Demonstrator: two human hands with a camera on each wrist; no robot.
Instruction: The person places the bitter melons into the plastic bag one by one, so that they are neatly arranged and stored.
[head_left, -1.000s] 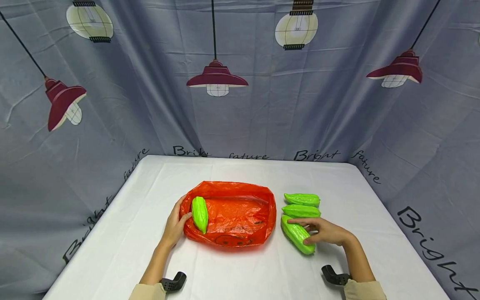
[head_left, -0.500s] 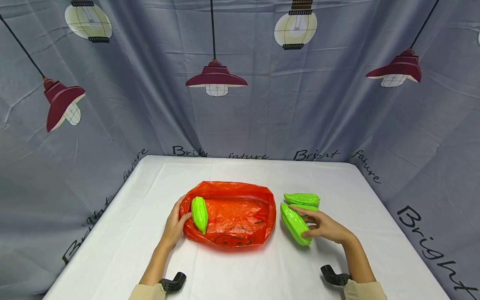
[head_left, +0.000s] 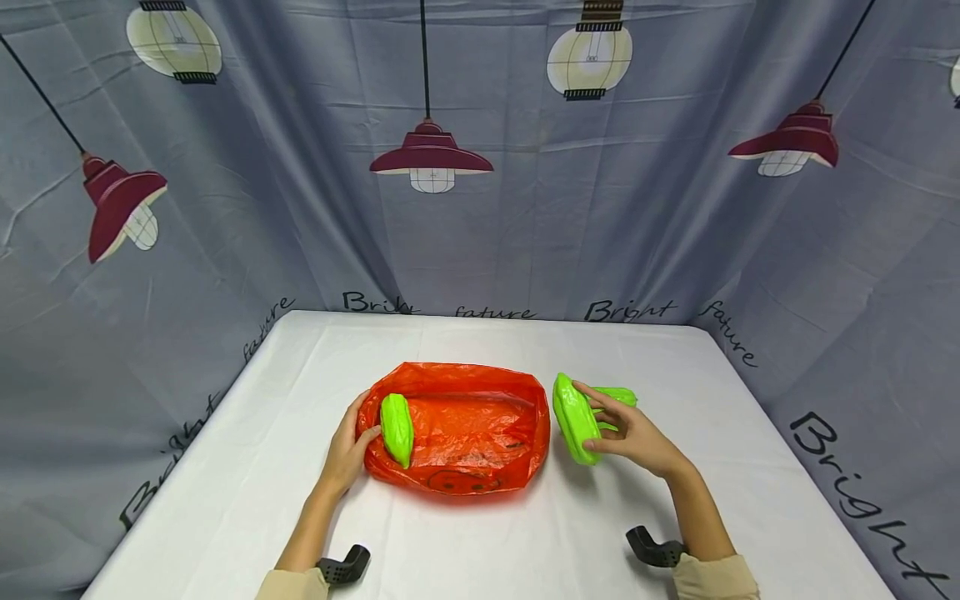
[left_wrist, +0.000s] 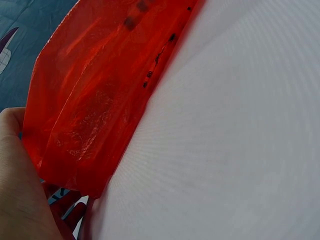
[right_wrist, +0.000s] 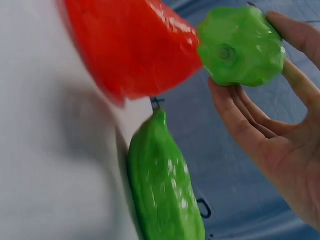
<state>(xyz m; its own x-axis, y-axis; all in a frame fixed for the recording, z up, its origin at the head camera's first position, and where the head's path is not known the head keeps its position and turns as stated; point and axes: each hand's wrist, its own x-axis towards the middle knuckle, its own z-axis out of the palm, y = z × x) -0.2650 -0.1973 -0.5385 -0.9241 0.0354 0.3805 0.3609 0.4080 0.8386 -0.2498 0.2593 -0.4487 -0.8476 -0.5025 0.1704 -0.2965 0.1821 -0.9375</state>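
Observation:
A red plastic bag [head_left: 480, 429] lies spread wide at its mouth on the table, with one green bitter melon [head_left: 397, 429] inside its left end. My left hand [head_left: 351, 447] grips the bag's left rim; the left wrist view has the thumb on the near side and the other fingertips partly hidden beneath. To the right of the bag, my right hand [head_left: 626, 429] holds another bitter melon [head_left: 574, 421] between thumb and fingers, raised off the cloth. Behind that hand lie two more bitter melons [head_left: 624, 395], partly covered by it. In the right wrist view, the held melon [right_wrist: 242, 47] shows its stem end.
White cloth covers the table [head_left: 450, 554]. A grey curtain [head_left: 495, 242] printed with lamps and lettering surrounds its back and sides. Black curved mounts [head_left: 347, 567] sit at both wrists.
My right hand has lifted the front bitter melon off the table and carried it up and left toward the bag. The left hand stays at the bag's rim.

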